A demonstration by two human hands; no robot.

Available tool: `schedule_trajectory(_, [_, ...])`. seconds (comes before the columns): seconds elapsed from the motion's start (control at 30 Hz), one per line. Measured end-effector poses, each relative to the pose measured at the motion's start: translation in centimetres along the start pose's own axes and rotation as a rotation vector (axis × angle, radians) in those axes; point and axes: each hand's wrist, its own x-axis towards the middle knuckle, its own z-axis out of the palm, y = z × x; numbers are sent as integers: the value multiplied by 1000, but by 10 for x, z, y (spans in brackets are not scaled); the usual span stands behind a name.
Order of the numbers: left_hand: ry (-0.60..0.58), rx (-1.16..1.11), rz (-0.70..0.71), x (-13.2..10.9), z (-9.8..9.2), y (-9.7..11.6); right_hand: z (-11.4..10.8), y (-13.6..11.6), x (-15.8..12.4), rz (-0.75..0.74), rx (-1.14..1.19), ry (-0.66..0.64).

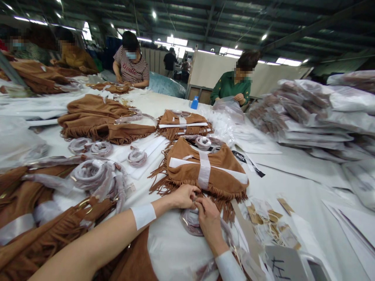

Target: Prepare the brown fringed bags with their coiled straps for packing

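My left hand (183, 196) and my right hand (208, 216) meet at the fingertips, both pinching. What lies between the fingers is too small and covered to make out. Just under them is a plastic-wrapped coiled strap (190, 223), partly hidden by my right hand. Beyond my fingers lies a brown fringed handbag (178, 171) with a white band round its middle and a wrapped strap coil (203, 143) on top. At the lower edge, part of another brown piece (134, 261) shows beneath my left forearm.
Brown bags (96, 117) and wrapped strap coils (90, 173) crowd the left. Another banded bag (181, 121) lies farther back. Hang tags (272, 218) and a grey device (285, 261) sit front right; bagged goods (310, 117) are stacked behind. Several people work across the table.
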Motion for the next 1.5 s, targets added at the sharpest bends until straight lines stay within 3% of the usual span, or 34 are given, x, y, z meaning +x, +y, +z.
schedule_trajectory(0.2, [135, 27, -5, 3, 8, -14, 2, 7, -5, 45, 30, 39])
schedule_trajectory(0.37, [173, 35, -7, 4, 11, -14, 8, 25, -26, -166, -168, 57])
schedule_trajectory(0.5, [158, 36, -22, 4, 9, -13, 27, 43, -37, -256, -312, 80])
schedule_trajectory(0.73, [67, 56, -55, 1, 6, -6, 40, 44, -42, -214, -406, 72])
schedule_trajectory(0.97, [56, 166, 5, -13, 1, 6, 29, 30, -37, -205, -395, 22])
schedule_trajectory(1.13, [97, 306, 59, -12, 2, 13, 17, 24, -32, -253, -435, -46])
schedule_trajectory(1.27, [120, 412, 96, -13, 4, 16, 6, 15, -25, -206, -452, -111])
schedule_trajectory(1.5, [192, 420, 29, -6, 7, 14, -7, -3, -9, -141, -505, -239])
